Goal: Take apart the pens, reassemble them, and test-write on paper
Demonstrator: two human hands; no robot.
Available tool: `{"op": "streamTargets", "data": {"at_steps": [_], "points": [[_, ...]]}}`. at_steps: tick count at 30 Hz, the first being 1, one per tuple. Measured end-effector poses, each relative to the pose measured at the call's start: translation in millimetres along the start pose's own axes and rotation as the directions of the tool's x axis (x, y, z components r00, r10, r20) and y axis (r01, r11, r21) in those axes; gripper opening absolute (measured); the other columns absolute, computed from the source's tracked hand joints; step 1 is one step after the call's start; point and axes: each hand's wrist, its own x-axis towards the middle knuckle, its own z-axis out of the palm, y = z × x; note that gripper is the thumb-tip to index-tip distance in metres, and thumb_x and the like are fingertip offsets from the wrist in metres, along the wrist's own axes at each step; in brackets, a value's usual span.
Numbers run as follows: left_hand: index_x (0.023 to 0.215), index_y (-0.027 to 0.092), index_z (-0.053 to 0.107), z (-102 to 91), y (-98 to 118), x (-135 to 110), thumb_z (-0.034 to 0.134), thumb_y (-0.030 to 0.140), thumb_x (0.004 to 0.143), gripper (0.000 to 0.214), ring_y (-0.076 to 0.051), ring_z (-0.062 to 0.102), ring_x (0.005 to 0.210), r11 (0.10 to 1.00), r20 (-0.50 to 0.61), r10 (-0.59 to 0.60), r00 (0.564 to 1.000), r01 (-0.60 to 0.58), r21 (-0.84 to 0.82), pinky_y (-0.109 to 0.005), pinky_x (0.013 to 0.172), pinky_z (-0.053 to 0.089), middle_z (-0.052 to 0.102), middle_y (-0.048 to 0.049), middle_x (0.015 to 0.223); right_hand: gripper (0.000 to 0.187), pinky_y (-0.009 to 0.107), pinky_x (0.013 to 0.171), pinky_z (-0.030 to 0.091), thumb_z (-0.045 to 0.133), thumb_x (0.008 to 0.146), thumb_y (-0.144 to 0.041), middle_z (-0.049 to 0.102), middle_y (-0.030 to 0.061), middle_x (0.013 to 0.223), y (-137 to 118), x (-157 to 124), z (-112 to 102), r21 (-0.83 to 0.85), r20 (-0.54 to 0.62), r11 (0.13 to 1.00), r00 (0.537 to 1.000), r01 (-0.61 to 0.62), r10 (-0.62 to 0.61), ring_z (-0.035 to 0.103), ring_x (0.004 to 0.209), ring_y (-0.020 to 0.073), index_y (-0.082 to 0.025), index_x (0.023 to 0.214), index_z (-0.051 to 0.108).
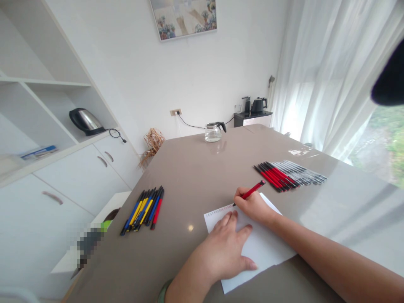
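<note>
A white sheet of paper (265, 244) lies at a slant near the table's front edge, with a row of small marks along its top edge. My left hand (225, 246) rests flat on the sheet, fingers spread. In my right hand (254, 206) is a red pen (252, 190) with black ends, its tip touching the paper at the end of the row of marks. Off to the right lie red pens (276, 176) side by side, next to several clear pens (299, 172). On the left is a group of blue, yellow and red pens (143, 210).
A glass pot (213, 132) with a black handle stands at the table's (189, 168) far end. Beyond it, a black kettle (259, 105) sits on a small cabinet. White shelves (57, 84) with a steel kettle (86, 121) line the left; a white curtain (318, 75) hangs at right.
</note>
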Motion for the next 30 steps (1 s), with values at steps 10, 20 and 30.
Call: {"op": "streamTargets", "data": {"at_steps": [10,20,30], "points": [[0.124,0.026,0.033,0.0,0.0,-0.6,0.052,0.055,0.064,0.069,-0.029,0.006,0.126,1.000,-0.011,0.006,1.000,-0.006,-0.001,-0.042,0.100,0.016,0.011,-0.0064,0.139,0.010,0.020,0.047,0.033,0.039,0.061,-0.018,0.044,-0.0034,0.049,0.1,0.8,0.9,0.000,-0.019,1.000,1.000,0.003,-0.003,0.040,0.050,0.0099,-0.018,0.052,0.044],[0.125,0.027,0.032,1.6,-1.6,-0.1,0.051,0.056,0.065,0.070,-0.029,0.006,0.126,1.000,-0.019,0.014,1.000,-0.014,0.001,-0.041,0.100,0.017,0.011,-0.0074,0.139,0.010,0.020,0.047,0.032,0.039,0.062,-0.017,0.045,-0.0031,0.050,0.0,0.8,0.5,-0.005,-0.027,1.000,1.000,0.005,-0.006,0.040,0.051,0.0100,-0.018,0.053,0.044],[0.124,0.026,0.033,0.0,-0.9,-0.7,0.052,0.055,0.064,0.070,-0.030,0.006,0.126,1.000,-0.008,0.010,1.000,-0.010,-0.005,-0.041,0.100,0.016,0.010,-0.0062,0.140,0.010,0.021,0.047,0.032,0.039,0.062,-0.018,0.044,-0.0031,0.051,-0.3,0.0,0.3,-0.016,-0.018,1.000,1.000,0.004,-0.004,0.040,0.051,0.0101,-0.018,0.053,0.044]]}}
